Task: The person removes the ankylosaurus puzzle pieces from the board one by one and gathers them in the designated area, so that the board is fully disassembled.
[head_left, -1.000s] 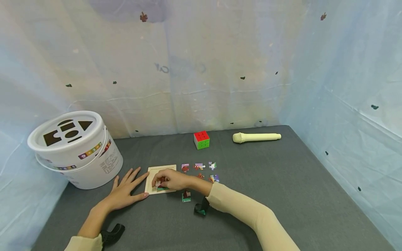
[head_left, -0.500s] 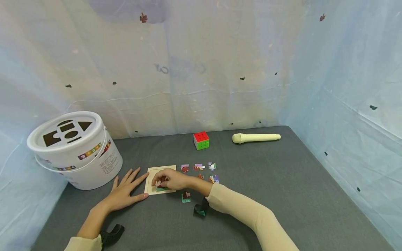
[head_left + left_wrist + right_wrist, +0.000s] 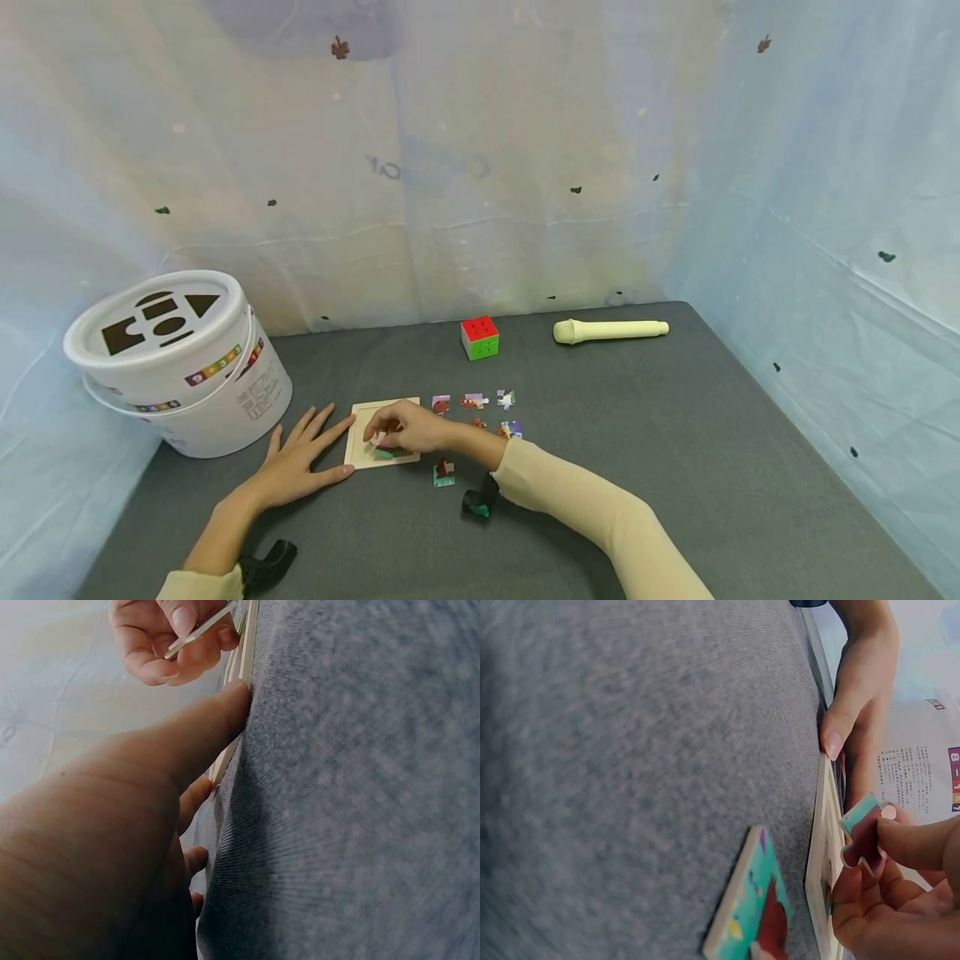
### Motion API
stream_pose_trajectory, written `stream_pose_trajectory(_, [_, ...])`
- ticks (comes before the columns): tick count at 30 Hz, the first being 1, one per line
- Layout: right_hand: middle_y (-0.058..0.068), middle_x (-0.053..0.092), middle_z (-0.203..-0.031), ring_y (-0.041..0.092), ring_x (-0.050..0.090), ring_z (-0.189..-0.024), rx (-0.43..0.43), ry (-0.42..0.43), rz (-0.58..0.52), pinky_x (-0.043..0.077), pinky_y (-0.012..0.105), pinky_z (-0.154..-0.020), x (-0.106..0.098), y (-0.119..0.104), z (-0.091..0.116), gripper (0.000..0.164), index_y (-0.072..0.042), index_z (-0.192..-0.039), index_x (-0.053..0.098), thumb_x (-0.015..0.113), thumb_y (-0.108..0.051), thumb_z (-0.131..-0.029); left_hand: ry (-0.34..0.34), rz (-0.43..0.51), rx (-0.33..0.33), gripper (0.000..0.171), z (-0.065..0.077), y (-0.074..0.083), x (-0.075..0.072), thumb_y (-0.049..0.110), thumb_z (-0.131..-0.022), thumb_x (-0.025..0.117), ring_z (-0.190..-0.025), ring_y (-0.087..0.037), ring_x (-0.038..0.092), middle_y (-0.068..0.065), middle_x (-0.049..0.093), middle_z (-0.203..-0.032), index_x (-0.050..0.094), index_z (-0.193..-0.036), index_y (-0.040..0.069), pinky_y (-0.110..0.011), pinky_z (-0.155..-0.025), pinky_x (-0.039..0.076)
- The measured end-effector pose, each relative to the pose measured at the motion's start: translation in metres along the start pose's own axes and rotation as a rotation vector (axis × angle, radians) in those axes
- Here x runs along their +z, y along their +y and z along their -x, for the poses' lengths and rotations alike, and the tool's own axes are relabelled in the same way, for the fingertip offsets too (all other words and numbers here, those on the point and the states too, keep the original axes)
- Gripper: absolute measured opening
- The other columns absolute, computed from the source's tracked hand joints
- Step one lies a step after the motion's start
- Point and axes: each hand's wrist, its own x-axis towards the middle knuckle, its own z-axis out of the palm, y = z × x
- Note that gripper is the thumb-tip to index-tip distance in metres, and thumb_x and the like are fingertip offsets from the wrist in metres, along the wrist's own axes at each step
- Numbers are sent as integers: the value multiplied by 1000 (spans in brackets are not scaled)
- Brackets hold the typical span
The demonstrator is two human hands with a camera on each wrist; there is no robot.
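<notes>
My right hand (image 3: 411,427) pinches a jigsaw puzzle piece (image 3: 864,834), dark red with a turquoise edge, between thumb and fingers. It holds the piece tilted just above a shallow wooden puzzle tray (image 3: 362,457). My fingers partly hide the tray's inside in the head view. My left hand (image 3: 294,468) lies with fingers spread, its thumb and index finger touching the tray's left side. Beside the tray's lower right corner lies a loose turquoise and brown puzzle piece (image 3: 444,474), also seen in the right wrist view.
Several more puzzle pieces (image 3: 476,401) lie in rows right of the tray, partly behind the right wrist. A white lidded bucket (image 3: 258,392) stands at the left. A puzzle cube (image 3: 480,338) and a pale toy microphone (image 3: 611,331) lie at the back of the grey table (image 3: 675,483).
The puzzle piece in my right fingers has turned slightly, showing its green edge at a different angle. Both hands stay almost where they were. The head view has shifted a little.
</notes>
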Motion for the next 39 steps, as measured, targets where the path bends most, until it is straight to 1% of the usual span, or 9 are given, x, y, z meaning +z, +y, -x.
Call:
stream_pose_trajectory(9, [1, 64, -91, 4, 52, -72, 13, 18, -5, 45, 17, -66, 1, 2, 1, 16, 3, -106, 70, 57, 7, -97, -3, -4, -5, 81, 0, -1, 0, 61, -88, 65, -145, -52, 12, -20, 23, -161, 38, -156, 25, -82, -100, 2])
stream_pose_trajectory(16, [9, 67, -95, 4, 52, -74, 8, 12, 5, 45, 17, -68, -2, -1, 3, 16, 5, -106, 70, 57, 9, -96, -2, 0, -3, 81, 0, 0, 0, 61, -88, 65, -145, -53, 12, -21, 23, -161, 38, -155, 26, -82, -100, 1])
stream_pose_trajectory(22, [15, 69, -104, 3, 55, -80, -44, 12, 34, 48, 17, -75, -8, -5, 7, 17, 5, -107, 70, 56, 6, -98, -5, -3, -7, 80, 0, -1, 0, 61, -88, 65, -145, -53, 11, -20, 22, -161, 38, -156, 26, -82, -100, 1])
stream_pose_trajectory(24, [17, 69, -105, 4, 55, -79, -57, 24, 37, 48, 18, -74, -11, -5, 9, 17, 6, -107, 70, 55, 5, -99, -7, -9, -8, 81, -1, -1, 1, 62, -88, 64, -146, -53, 11, -20, 22, -162, 37, -156, 27, -82, -100, 1])
stream_pose_trajectory(28, [20, 68, -106, 6, 54, -77, -41, 69, 20, 46, 18, -70, -14, -4, 17, 18, 7, -109, 69, 54, 3, -100, -9, -14, -8, 81, -1, -1, 1, 63, -88, 64, -145, -53, 11, -20, 22, -162, 38, -156, 26, -82, -99, 1])
stream_pose_trajectory(33, [20, 66, -100, 12, 49, -61, 12, 156, 7, 42, 19, -56, -17, -5, 34, 19, 6, -110, 68, 50, 5, -101, -12, -19, -11, 82, -1, -1, 1, 63, -88, 64, -145, -53, 11, -20, 22, -162, 37, -156, 25, -82, -99, 1])
stream_pose_trajectory(35, [23, 63, -91, 13, 44, -53, 32, 184, 1, 39, 20, -51, -19, -7, 43, 21, 5, -110, 67, 48, 5, -102, -13, -19, -12, 82, -1, -1, 1, 63, -88, 64, -145, -53, 11, -20, 22, -161, 37, -156, 25, -82, -100, 1])
stream_pose_trajectory(37, [25, 61, -90, 11, 44, -54, 37, 205, -5, 39, 20, -53, -21, -8, 52, 23, 7, -111, 66, 45, 6, -102, -11, -16, -10, 82, -1, 0, 1, 63, -88, 64, -145, -53, 11, -20, 22, -161, 37, -156, 25, -82, -100, 0])
stream_pose_trajectory(39, [25, 59, -89, 8, 41, -57, 34, 217, 12, 38, 20, -56, -23, -8, 60, 22, 8, -113, 66, 47, 5, -101, -8, -14, -8, 82, 0, 0, 0, 62, -88, 64, -145, -53, 11, -20, 22, -161, 37, -156, 25, -82, -100, 0])
